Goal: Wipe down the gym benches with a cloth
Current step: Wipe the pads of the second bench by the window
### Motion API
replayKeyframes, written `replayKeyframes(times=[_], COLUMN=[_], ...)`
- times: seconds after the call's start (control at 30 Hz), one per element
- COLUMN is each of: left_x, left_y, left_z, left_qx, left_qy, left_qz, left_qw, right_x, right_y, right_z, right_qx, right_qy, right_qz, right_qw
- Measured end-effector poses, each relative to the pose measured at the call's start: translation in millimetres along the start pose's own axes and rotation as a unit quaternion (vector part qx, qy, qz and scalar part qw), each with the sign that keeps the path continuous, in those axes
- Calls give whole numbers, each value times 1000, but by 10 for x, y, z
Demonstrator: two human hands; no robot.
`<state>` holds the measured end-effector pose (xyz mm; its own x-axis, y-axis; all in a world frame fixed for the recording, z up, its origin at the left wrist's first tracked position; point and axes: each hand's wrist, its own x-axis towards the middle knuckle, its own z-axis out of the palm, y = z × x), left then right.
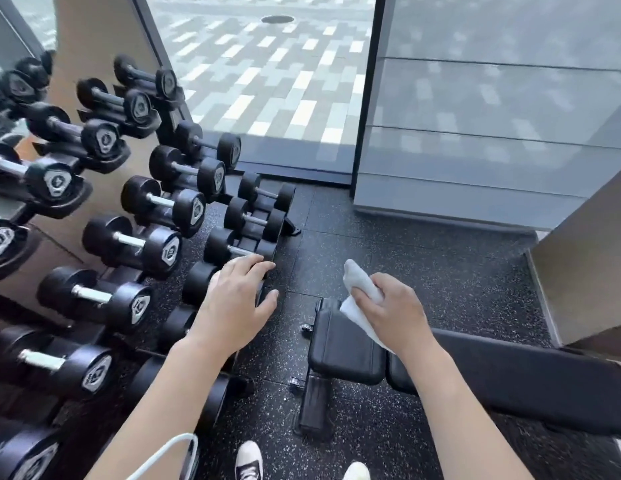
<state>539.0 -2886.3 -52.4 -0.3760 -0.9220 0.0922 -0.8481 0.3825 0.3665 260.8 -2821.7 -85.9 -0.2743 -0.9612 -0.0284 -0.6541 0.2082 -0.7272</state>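
Your right grip (388,306) clamped on white cloth (359,299), hovering over near end of bench (347,344). Bench pad sits directly below that grip; long axis runs off to its right. Your left grip (238,303) fingers spread, holding nothing, over dumbbells (142,244) on rack. Right grip nearer bench: lower cloth, wipe rightward along pad.

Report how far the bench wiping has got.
Done: nothing shows as wiped; the black bench carries no visible streaks or wet marks. In hand: the right hand grips a white cloth above the seat pad, while the left hand hangs open near the dumbbell rack. Left: apparently the whole bench.
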Motion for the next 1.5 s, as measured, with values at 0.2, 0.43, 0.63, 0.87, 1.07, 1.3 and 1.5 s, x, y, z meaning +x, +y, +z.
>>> replayKeyframes(times=[0.2, 0.43, 0.63, 0.87, 1.07, 1.3, 1.5], left_x=[685, 1704, 2055, 2049, 1731, 927, 480], left_y=[-360, -1057, -1442, -1816, -1995, -2137, -2270], left_z=[342, 966, 1998, 3435, 4753, 5861, 6362], left_qx=[-14, 34, 16, -8, -17, -87, -163], left_qy=[-45, -130, -186, -220, -274, -326, -315], left_qz=[35, 136, 131, 75, 49, 0, -17], left_qw=[998, 982, 974, 973, 960, 941, 935], right_x=[476, 977, 1566, 2076, 2297, 2479, 1886], right_y=[140, 221, 880, 2066, 3098, 3932, 4125], right_z=[294, 877, 1593, 2391, 3384, 4380, 4908], right_qx=[-47, -117, -88, -76, -119, -133, -139], right_qy=[-6, -36, -48, -68, -112, -101, 15], right_qz=[25, 86, 112, 136, 108, 15, -99], right_qw=[999, 989, 989, 986, 981, 986, 985])
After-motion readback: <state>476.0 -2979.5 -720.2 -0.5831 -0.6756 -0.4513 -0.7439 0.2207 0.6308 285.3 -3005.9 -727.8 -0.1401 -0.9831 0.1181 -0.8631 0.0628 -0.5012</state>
